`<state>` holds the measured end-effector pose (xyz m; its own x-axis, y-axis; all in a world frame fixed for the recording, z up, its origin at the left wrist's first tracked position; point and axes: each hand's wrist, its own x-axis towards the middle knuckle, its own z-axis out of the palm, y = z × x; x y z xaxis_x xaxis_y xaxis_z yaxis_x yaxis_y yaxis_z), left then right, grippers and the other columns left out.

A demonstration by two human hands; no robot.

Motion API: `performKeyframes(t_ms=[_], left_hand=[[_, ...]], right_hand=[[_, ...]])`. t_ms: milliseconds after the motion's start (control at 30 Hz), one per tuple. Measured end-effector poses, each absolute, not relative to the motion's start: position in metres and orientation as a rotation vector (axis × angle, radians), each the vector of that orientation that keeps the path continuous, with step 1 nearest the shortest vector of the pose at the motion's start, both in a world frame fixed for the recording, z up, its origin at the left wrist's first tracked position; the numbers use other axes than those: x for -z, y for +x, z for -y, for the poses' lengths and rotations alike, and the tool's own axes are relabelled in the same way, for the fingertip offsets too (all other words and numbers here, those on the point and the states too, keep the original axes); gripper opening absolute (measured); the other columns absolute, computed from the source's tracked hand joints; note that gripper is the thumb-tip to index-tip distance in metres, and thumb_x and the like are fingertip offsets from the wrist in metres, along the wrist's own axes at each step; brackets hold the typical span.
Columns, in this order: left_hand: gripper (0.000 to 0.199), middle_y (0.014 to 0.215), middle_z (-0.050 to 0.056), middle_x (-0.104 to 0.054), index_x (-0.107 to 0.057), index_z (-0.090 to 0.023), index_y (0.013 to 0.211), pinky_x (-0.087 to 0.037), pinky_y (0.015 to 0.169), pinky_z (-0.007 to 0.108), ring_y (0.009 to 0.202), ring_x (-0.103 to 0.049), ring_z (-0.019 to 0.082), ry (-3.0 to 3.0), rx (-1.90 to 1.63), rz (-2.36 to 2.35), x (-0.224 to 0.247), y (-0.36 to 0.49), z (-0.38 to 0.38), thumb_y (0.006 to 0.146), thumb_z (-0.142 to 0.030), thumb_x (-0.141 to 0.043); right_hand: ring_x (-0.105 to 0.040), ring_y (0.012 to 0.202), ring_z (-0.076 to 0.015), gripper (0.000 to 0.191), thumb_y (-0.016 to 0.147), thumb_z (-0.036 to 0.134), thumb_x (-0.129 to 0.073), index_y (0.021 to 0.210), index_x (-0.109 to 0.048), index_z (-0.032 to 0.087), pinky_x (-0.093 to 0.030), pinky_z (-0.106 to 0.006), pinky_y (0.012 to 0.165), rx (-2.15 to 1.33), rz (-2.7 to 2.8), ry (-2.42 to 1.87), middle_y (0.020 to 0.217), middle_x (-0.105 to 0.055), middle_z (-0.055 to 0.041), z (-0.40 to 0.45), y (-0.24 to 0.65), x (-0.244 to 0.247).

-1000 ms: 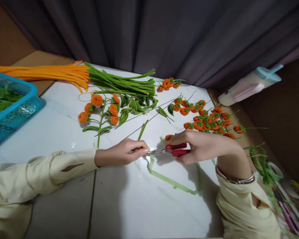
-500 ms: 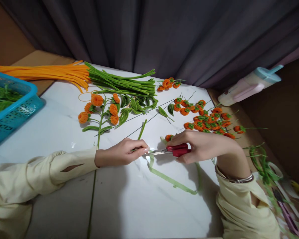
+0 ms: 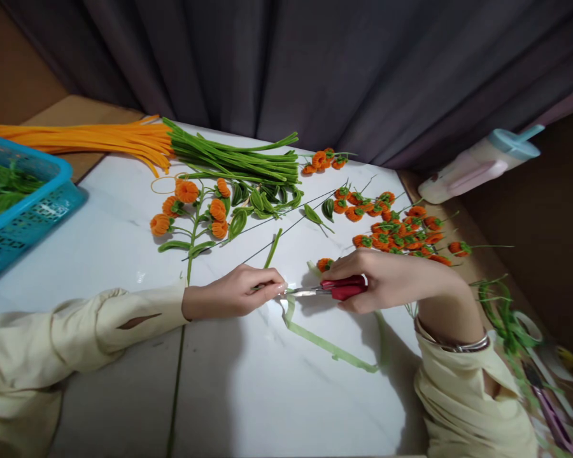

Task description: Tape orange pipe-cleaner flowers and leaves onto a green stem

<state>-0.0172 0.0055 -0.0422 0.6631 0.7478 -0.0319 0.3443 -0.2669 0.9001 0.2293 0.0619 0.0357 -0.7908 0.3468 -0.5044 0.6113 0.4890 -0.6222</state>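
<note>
My left hand [image 3: 239, 291] is closed in a pinch at the middle of the white table, on something small and partly hidden, with a bit of green at the fingers. My right hand [image 3: 386, 280] grips red-handled pliers or scissors [image 3: 346, 287], whose metal tips touch the left fingertips. A pale green tape strip [image 3: 332, 348] hangs or lies below the tips. Behind my left hand lies a stem with orange flowers and leaves [image 3: 195, 219]. One small orange flower [image 3: 323, 264] rests just beside my right fingers.
Orange rods [image 3: 119, 141] and green rods [image 3: 239, 158] lie at the back. A blue basket [image 3: 33, 210] of leaves stands at left. Many orange flowers [image 3: 401, 232] lie at right, near a tumbler [image 3: 482, 164]. Green scraps [image 3: 506, 318] and tools lie at the right edge.
My right hand and the red-handled tool have shifted very slightly to the right. My left hand looks unmoved.
</note>
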Motion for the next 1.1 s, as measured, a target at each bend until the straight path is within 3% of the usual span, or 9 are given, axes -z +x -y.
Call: performKeyframes(t_ms=[333,1100], left_hand=[[0.022,0.058,-0.006,-0.043,-0.057,-0.016,0.082,-0.029,0.050,0.019,0.053,-0.035,0.008,1.873,-0.488,-0.881,0.0414,-0.0180,-0.0060,0.092,-0.027,-0.041],[0.021,0.061,-0.006,-0.045,-0.056,-0.016,0.083,-0.030,0.052,0.018,0.054,-0.036,0.007,1.866,-0.483,-0.863,0.0411,-0.0183,-0.0057,0.092,-0.026,-0.041]], right_hand=[[-0.034,0.056,-0.0084,0.010,0.073,0.020,-0.055,0.066,-0.049,0.016,-0.029,-0.022,0.052,1.221,-2.446,0.802,0.064,-0.044,0.0030,-0.0619,0.2303,-0.0365],[-0.027,0.055,-0.0083,0.015,0.067,0.014,-0.050,0.061,-0.038,0.019,-0.025,-0.022,0.050,1.130,-2.511,0.770,0.061,-0.035,0.0051,-0.0612,0.2287,-0.0356]])
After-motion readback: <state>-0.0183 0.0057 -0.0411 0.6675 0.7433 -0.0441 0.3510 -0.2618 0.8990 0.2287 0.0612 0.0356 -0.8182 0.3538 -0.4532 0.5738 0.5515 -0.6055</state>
